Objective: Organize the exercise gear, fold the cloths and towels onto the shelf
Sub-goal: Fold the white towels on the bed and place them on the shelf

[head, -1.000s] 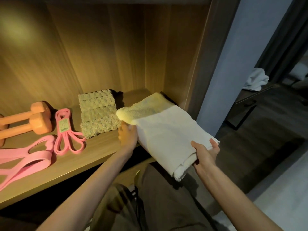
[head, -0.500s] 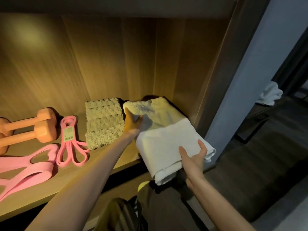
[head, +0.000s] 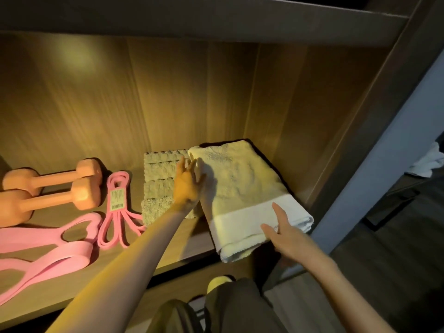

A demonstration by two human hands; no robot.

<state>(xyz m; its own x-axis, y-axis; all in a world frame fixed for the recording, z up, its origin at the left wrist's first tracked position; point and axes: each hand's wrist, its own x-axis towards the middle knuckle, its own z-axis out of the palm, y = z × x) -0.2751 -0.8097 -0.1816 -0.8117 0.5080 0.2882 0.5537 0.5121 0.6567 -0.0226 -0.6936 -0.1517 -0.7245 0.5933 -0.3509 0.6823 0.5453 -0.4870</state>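
A folded white towel [head: 242, 188] lies at the right end of the wooden shelf [head: 79, 260], its near end hanging over the front edge. My left hand [head: 187, 186] rests with straight fingers against the towel's left side. My right hand [head: 281, 229] presses flat on the towel's near end, fingers spread. A folded beige textured cloth [head: 158, 181] lies just left of the towel, partly behind my left hand.
Two orange dumbbells [head: 48, 191] lie at the shelf's left. Beside them are a bundled pink resistance band [head: 117, 207] and a wide pink band [head: 48, 251]. The cabinet's side wall [head: 336, 140] stands right of the towel. Another white cloth [head: 430, 162] lies far right.
The towel has gone from held in front of the shelf to lying on it beside the beige cloth. Both hands have loosened from gripping to flat contact.
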